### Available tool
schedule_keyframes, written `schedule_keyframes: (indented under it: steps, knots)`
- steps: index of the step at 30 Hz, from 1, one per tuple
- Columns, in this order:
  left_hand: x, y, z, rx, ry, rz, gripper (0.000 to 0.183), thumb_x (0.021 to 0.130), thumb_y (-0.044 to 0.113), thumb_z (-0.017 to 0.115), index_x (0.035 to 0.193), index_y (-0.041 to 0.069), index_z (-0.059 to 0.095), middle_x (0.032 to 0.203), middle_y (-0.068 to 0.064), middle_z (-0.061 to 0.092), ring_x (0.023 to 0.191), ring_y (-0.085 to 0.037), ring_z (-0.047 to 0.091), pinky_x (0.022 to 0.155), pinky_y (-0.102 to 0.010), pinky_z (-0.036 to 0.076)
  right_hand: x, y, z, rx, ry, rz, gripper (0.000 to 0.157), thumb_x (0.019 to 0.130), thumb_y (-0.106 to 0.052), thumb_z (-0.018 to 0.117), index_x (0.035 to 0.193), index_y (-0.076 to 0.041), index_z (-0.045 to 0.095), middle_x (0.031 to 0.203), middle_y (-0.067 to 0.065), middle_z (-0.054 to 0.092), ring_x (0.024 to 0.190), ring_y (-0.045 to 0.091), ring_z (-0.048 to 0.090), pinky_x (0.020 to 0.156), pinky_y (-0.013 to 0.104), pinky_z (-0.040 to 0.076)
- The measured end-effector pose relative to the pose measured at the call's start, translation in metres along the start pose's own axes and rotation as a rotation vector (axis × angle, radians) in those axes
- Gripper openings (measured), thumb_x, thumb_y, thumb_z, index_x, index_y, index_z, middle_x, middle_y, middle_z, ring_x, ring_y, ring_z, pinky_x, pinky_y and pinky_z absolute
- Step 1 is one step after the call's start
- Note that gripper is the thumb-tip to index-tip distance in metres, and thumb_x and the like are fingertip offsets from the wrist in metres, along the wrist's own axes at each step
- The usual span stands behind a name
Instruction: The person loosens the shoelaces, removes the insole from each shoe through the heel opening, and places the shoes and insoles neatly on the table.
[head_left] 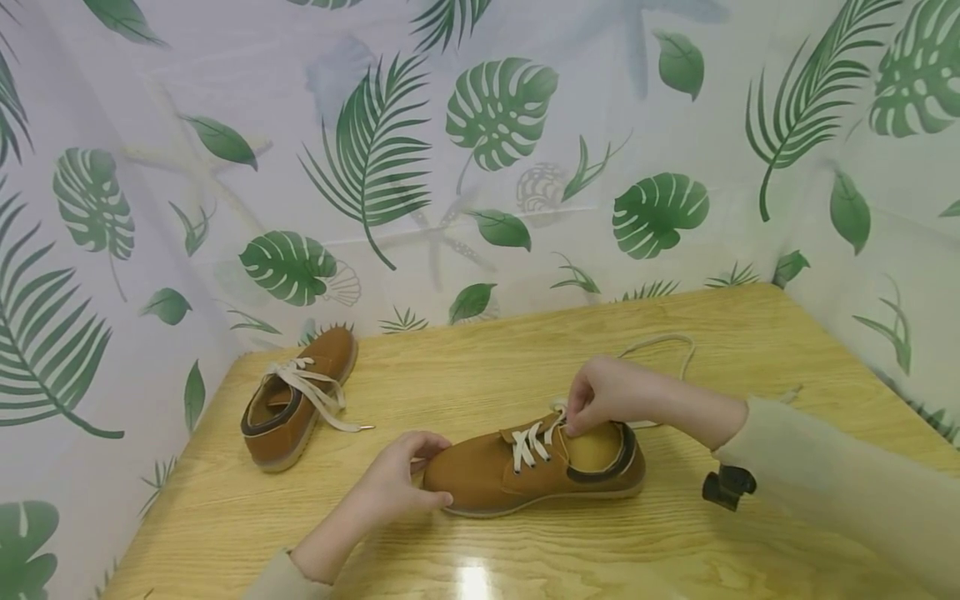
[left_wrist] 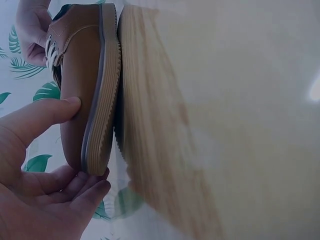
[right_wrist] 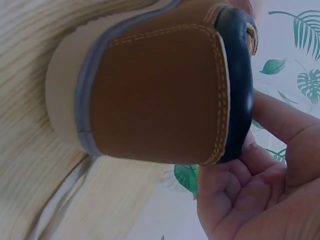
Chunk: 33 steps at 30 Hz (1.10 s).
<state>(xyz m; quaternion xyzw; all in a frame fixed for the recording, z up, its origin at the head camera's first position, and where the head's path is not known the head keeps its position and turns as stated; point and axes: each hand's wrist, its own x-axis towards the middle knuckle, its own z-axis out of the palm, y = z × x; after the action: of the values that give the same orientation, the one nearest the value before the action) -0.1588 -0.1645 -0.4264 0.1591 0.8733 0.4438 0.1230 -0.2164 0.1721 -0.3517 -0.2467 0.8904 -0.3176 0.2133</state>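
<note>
Wooden table (head_left: 480,371) under brown shoe (head_left: 474,477), lace (head_left: 535,442) partly hidden by right grip (head_left: 609,396).

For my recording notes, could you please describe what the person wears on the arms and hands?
The left hand and right hand wear no gloves. The left sleeve and right sleeve are plain, pale beige and end before the wrists. A small black device shows by the right sleeve; no cable is visible.

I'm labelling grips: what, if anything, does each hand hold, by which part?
Left hand: near shoe, by its toe. Right hand: apparently its lace, near the opening; exact spot hidden.
</note>
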Motion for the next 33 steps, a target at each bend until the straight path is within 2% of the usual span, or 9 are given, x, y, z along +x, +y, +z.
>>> schedule_keyframes:
  steps: [12, 18, 26, 33]
  knots:
    - [0.0, 0.001, 0.0, 0.006, 0.008, 0.007, 0.062, 0.08, 0.0, 0.09, 0.134, -0.004, 0.061, 0.132, -0.017, 0.063, 0.126, -0.035, 0.062, 0.117, -0.049, 0.053, 0.0, -0.007, -0.005, -0.114, -0.019, -0.011, 0.017, 0.093, -0.019, 0.082, 0.079, -0.011, 0.075, 0.071, -0.006, 0.066, 0.06, 0.005, 0.048, 0.054, 0.021, 0.042]
    - [0.0, 0.0, 0.001, 0.003, 0.008, 0.007, 0.063, 0.08, 0.0, 0.09, 0.134, -0.003, 0.061, 0.133, -0.017, 0.063, 0.126, -0.035, 0.062, 0.118, -0.049, 0.053, 0.007, -0.001, -0.007, -0.055, -0.058, 0.01, 0.018, 0.093, -0.017, 0.081, 0.077, -0.007, 0.077, 0.065, -0.009, 0.062, 0.058, 0.004, 0.046, 0.054, 0.018, 0.04]
    - [-0.001, -0.001, 0.001, 0.007, 0.01, 0.008, 0.063, 0.079, 0.0, 0.09, 0.135, -0.003, 0.06, 0.133, -0.017, 0.062, 0.126, -0.035, 0.061, 0.118, -0.05, 0.052, 0.009, -0.001, -0.006, 0.018, -0.027, 0.091, 0.023, 0.093, -0.023, 0.08, 0.076, -0.007, 0.076, 0.063, -0.009, 0.057, 0.058, 0.005, 0.046, 0.056, 0.02, 0.04]
    - [-0.001, -0.001, 0.001, 0.0, 0.005, 0.001, 0.063, 0.08, 0.0, 0.091, 0.135, -0.003, 0.06, 0.134, -0.017, 0.061, 0.127, -0.035, 0.061, 0.118, -0.048, 0.052, 0.007, 0.006, -0.008, 0.141, -0.06, 0.112, 0.02, 0.093, -0.022, 0.08, 0.084, -0.005, 0.079, 0.066, -0.009, 0.063, 0.06, 0.005, 0.054, 0.059, 0.021, 0.049]
